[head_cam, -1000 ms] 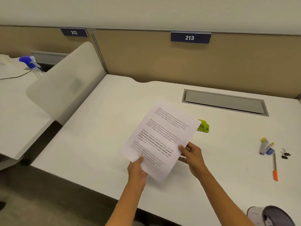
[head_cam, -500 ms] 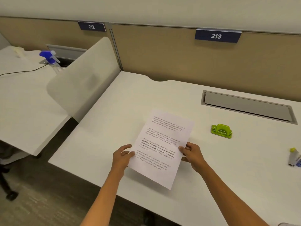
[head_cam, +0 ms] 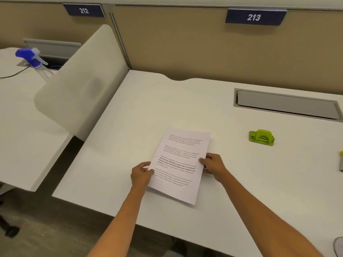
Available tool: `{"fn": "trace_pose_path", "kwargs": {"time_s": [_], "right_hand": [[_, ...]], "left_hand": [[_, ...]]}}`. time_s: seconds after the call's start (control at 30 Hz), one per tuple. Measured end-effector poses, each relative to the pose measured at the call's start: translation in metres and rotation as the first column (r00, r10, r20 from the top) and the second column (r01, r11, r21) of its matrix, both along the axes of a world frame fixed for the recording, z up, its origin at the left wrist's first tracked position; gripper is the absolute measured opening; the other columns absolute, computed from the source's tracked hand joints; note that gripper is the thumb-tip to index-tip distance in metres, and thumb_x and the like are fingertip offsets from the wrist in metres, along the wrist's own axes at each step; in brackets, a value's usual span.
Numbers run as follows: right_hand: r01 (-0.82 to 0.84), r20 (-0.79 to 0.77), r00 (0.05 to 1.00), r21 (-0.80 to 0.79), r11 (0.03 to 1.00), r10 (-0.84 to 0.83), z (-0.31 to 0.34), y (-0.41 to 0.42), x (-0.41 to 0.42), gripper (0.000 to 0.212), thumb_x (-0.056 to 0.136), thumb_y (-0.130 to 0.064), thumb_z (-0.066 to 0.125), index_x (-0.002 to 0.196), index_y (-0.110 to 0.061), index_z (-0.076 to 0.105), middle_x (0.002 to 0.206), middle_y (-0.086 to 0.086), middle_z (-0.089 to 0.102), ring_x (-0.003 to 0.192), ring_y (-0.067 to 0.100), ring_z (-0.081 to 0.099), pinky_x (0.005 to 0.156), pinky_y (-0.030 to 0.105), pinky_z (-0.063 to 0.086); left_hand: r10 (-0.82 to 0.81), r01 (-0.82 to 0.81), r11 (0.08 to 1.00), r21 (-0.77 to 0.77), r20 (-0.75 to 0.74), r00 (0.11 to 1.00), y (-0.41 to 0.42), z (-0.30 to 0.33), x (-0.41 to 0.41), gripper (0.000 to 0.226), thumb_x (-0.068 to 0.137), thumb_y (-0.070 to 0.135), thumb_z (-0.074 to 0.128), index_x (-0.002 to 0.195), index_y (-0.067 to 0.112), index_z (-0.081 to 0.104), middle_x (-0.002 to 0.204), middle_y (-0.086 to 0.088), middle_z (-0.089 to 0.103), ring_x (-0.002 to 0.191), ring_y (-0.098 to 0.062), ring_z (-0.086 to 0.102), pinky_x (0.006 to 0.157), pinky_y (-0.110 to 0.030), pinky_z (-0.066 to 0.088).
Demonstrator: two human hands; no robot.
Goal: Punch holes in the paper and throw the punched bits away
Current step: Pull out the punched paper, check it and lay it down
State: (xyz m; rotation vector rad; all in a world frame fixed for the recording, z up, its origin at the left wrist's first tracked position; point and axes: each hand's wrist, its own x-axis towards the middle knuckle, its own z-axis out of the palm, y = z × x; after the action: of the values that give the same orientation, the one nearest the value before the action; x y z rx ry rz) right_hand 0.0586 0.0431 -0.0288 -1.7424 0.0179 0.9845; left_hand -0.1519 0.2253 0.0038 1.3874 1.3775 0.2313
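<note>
On the tabletop [head_cam: 130, 112] of the bay labelled 213, the paper [head_cam: 179, 164] is held by both hands near the front edge. The left hand [head_cam: 141, 175] takes the sheet's left edge, its thumb on the printed face and its fingers [head_cam: 146, 165] curled round the margin; the right hand [head_cam: 213, 164] pinches the right edge the same way, thumb on top, fingers tucked beneath. The far end of the sheet looks to lie on or just above the surface, while the near end seems a little raised; whether it touches all along I cannot tell.

The green hole punch [head_cam: 261, 137] stands to the right of the paper and a little farther back, apart from it, with no hand on it. A recessed grey cable tray [head_cam: 285, 104] lies behind the punch.

As for progress, I judge the task barely begun. No holes show along any visible margin of the sheet, though the print is small and the edges pale, so fine marks could escape notice. No punched bits are visible anywhere. What remains, then, is nearly everything: bring the sheet's edge into the punch, press, then empty the bits. A curved grey rim [head_cam: 338, 246] at the lower right corner, well to the right of the paper, may be a bin, but too little shows to say.
</note>
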Motion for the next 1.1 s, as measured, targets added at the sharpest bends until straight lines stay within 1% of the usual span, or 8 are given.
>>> {"fn": "trace_pose_path", "kwargs": {"time_s": [0.17, 0.27, 0.4, 0.77, 0.9, 0.97, 1.03, 1.1], "right_hand": [[0.011, 0.042, 0.999, -0.069, 0.998, -0.008, -0.013, 0.005, -0.002, 0.012, 0.085, -0.008, 0.066, 0.094, -0.011, 0.072, 0.096, 0.009, 0.076, 0.088, 0.029, 0.073, 0.076, 0.044, 0.061], [0.04, -0.005, 0.999, -0.041, 0.998, -0.04, -0.014, 0.009, -0.005, 0.018, 0.086, -0.003, 0.065, 0.103, -0.005, 0.07, 0.099, 0.013, 0.075, 0.087, 0.029, 0.074, 0.076, 0.046, 0.061], [0.048, 0.008, 0.999, -0.031, 0.998, -0.047, -0.012, 0.014, -0.01, 0.023, 0.086, 0.0, 0.065, 0.108, -0.004, 0.069, 0.1, 0.014, 0.074, 0.091, 0.028, 0.072, 0.077, 0.043, 0.062], [0.001, 0.115, 0.993, -0.084, 0.996, 0.008, -0.008, 0.017, -0.016, 0.022, 0.081, -0.003, 0.067, 0.098, -0.018, 0.066, 0.094, 0.002, 0.073, 0.091, 0.025, 0.071, 0.084, 0.045, 0.059], [-0.004, 0.137, 0.99, -0.104, 0.995, 0.018, -0.006, 0.014, -0.017, 0.015, 0.08, -0.007, 0.069, 0.09, -0.019, 0.066, 0.095, 0.006, 0.074, 0.093, 0.028, 0.071, 0.086, 0.046, 0.058], [0.006, 0.151, 0.988, -0.129, 0.992, 0.013, -0.006, 0.011, -0.017, 0.016, 0.08, -0.009, 0.071, 0.096, -0.008, 0.067, 0.091, 0.007, 0.073, 0.096, 0.032, 0.069, 0.089, 0.047, 0.057], [0.006, 0.138, 0.99, -0.155, 0.988, 0.016, -0.005, 0.007, -0.017, 0.035, 0.08, -0.012, 0.073, 0.114, -0.005, 0.064, 0.087, -0.003, 0.069, 0.098, 0.029, 0.069, 0.092, 0.045, 0.055], [-0.007, 0.14, 0.99, -0.164, 0.986, 0.03, -0.004, 0.003, -0.017, 0.048, 0.079, -0.015, 0.074, 0.124, -0.006, 0.06, 0.092, -0.005, 0.069, 0.102, 0.025, 0.067, 0.095, 0.044, 0.054]], "left_hand": [[0.006, -0.005, 1.0, 0.028, -0.038, 0.999, -0.001, -0.01, -0.002, 0.031, 0.081, 0.0, 0.068, 0.107, 0.016, 0.069, 0.087, -0.008, 0.069, 0.081, -0.023, 0.063, 0.077, -0.031, 0.049], [0.024, -0.022, 0.998, 0.055, -0.043, 0.999, -0.003, -0.012, -0.005, 0.031, 0.083, -0.001, 0.066, 0.109, 0.015, 0.068, 0.093, -0.01, 0.068, 0.081, -0.023, 0.062, 0.065, -0.025, 0.044], [0.048, -0.044, 0.996, 0.072, -0.063, 0.997, -0.005, -0.016, -0.012, 0.032, 0.084, 0.0, 0.066, 0.112, 0.013, 0.068, 0.099, -0.014, 0.07, 0.079, -0.021, 0.061, 0.063, -0.024, 0.043], [0.02, -0.009, 0.993, 0.114, -0.093, 0.995, -0.006, -0.019, -0.013, 0.03, 0.085, 0.003, 0.066, 0.113, 0.012, 0.067, 0.105, -0.015, 0.072, 0.084, -0.025, 0.063, 0.076, -0.03, 0.049], [0.009, 0.009, 0.991, 0.135, -0.135, 0.991, -0.005, -0.02, -0.013, 0.028, 0.085, 0.008, 0.067, 0.114, 0.009, 0.067, 0.106, -0.015, 0.072, 0.088, -0.025, 0.062, 0.078, -0.031, 0.048], [0.016, 0.008, 0.988, 0.151, -0.158, 0.987, -0.004, -0.022, -0.014, 0.03, 0.085, 0.011, 0.068, 0.116, 0.008, 0.066, 0.107, -0.014, 0.071, 0.092, -0.027, 0.063, 0.078, -0.032, 0.048], [0.028, 0.005, 0.984, 0.177, -0.181, 0.983, -0.004, -0.021, -0.013, 0.03, 0.085, 0.012, 0.068, 0.115, 0.007, 0.066, 0.107, -0.014, 0.07, 0.096, -0.029, 0.064, 0.079, -0.033, 0.049], [0.034, 0.015, 0.976, 0.215, -0.223, 0.974, -0.005, -0.018, -0.011, 0.03, 0.084, 0.013, 0.068, 0.113, 0.006, 0.065, 0.109, -0.014, 0.068, 0.098, -0.031, 0.063, 0.08, -0.036, 0.05]]}}
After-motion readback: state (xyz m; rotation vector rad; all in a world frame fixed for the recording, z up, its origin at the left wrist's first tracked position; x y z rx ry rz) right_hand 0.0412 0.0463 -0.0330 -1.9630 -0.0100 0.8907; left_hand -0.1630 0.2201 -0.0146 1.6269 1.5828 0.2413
